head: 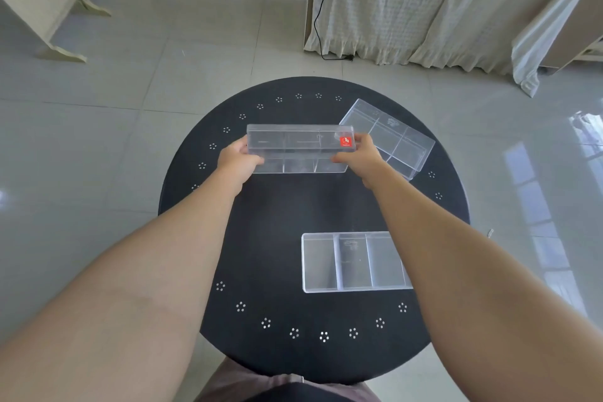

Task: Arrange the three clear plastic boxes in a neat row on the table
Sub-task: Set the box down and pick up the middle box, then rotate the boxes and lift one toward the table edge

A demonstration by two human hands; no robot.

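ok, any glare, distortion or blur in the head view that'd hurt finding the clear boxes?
Head view: strong window glare on the floor tiles at right; wide-angle bending at the edges stretches the forearms; the image is sharp overall. The held box, between the left hand and right hand, the far box and the near box are low-contrast on the black table, shown mainly by edges.

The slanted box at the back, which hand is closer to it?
Right. The right hand sits just beside the slanted box; the left hand grips the held box's far end.
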